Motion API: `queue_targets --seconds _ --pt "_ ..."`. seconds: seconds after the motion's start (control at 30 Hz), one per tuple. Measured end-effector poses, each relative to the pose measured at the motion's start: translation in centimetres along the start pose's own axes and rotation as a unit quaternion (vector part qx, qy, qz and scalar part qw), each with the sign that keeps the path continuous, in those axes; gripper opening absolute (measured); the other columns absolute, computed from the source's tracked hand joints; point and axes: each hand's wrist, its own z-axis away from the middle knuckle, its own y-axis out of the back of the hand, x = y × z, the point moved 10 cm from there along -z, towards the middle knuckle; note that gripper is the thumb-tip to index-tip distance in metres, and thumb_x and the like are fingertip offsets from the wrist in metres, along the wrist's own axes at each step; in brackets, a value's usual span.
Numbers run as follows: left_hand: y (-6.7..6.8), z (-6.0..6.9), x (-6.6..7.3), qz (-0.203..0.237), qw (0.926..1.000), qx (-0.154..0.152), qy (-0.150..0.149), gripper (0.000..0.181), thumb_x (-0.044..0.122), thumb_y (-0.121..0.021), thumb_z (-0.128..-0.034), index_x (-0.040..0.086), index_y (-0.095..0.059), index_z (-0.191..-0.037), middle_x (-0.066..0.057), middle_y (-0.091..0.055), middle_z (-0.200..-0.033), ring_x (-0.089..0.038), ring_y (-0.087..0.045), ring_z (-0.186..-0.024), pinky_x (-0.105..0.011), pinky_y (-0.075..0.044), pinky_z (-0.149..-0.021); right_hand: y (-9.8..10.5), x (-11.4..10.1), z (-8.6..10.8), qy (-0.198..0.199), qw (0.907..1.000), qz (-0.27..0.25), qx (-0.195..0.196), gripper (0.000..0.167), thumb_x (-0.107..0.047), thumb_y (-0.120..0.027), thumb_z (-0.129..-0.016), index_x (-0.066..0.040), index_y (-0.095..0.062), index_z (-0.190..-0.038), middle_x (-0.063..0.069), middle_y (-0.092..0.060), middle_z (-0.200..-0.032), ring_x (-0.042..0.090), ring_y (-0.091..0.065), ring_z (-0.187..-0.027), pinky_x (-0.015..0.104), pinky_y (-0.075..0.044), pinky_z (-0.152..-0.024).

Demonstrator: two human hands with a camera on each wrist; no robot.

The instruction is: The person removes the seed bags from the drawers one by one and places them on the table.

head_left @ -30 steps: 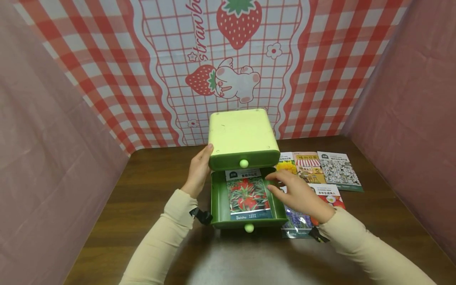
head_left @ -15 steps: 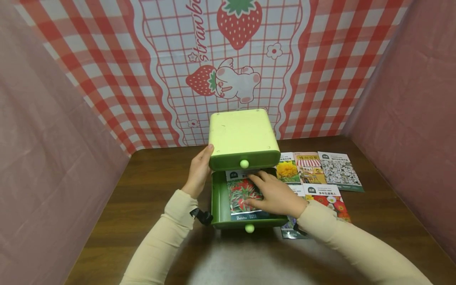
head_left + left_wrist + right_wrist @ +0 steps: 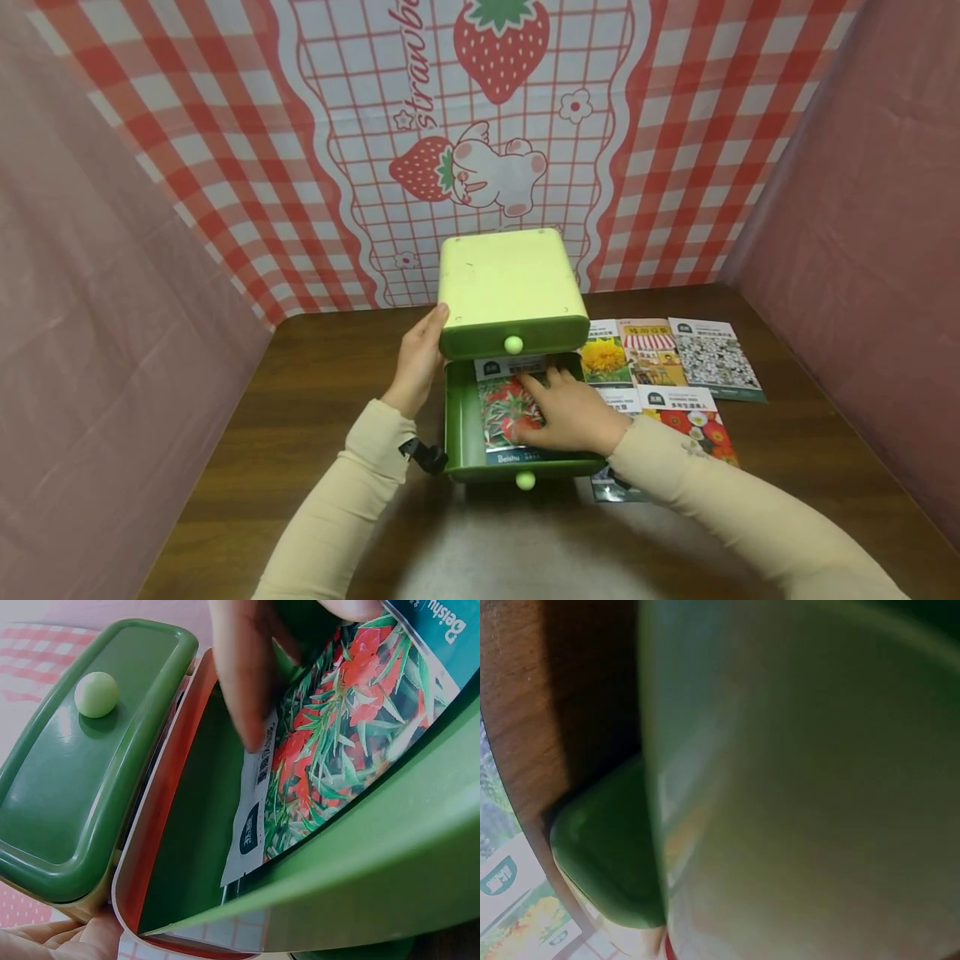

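Observation:
A two-tier drawer cabinet (image 3: 510, 279) with a pale yellow top stands at the table's middle. Its upper drawer (image 3: 480, 340) is closed. The lower green drawer (image 3: 461, 425) is pulled out and carries a seed packet (image 3: 501, 412) with red flowers, lying face up. My left hand (image 3: 416, 360) rests along the cabinet's left side, thumb near the top edge; its other fingers are mostly hidden in the head view. Inside the lower drawer, my right hand (image 3: 576, 410) touches the packet with spread fingers, covering its right part. The right wrist view is mostly filled by the blurred drawer wall (image 3: 795, 795).
Right of the cabinet lie several seed packets: yellow flowers (image 3: 603, 357), a striped-awning shop picture (image 3: 652, 357), white flowers (image 3: 716, 360), red poppies (image 3: 697, 425), and a purple one (image 3: 618, 492) partly under my right arm. A checked cloth (image 3: 240, 167) hangs behind.
My right hand has moved left and down from the drawer's right edge onto the red-flower packet. My left hand, the cabinet and the other packets have stayed in place.

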Motion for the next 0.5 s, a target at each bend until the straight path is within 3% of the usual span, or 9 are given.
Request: queue_targets --seconds 0.3,0.5 --pt "-0.01 0.01 0.01 -0.003 1.0 -0.003 -0.003 0.06 0.052 -0.05 -0.0986 0.016 -0.047 -0.146 -0.001 -0.052 -0.146 -0.01 -0.059 -0.098 -0.023 -0.05 -0.08 -0.58 -0.15 -0.18 0.008 0.9995 0.032 0.005 0.093 -0.062 -0.072 -0.077 -0.009 -0.044 -0.147 0.042 -0.044 -0.137 0.056 -0.048 -0.123 0.059 -0.053 -0.09" --pt "-0.04 -0.06 0.02 -0.001 1.0 -0.001 -0.003 0.06 0.051 -0.05 -0.0989 0.015 -0.047 -0.146 -0.002 -0.051 -0.146 -0.011 -0.058 -0.103 -0.022 -0.049 -0.084 -0.5 -0.21 -0.17 0.006 0.9988 0.043 0.021 0.098 -0.067 -0.074 -0.072 -0.007 -0.047 -0.145 0.038 -0.051 -0.128 0.051 -0.053 -0.114 0.056 -0.054 -0.085"
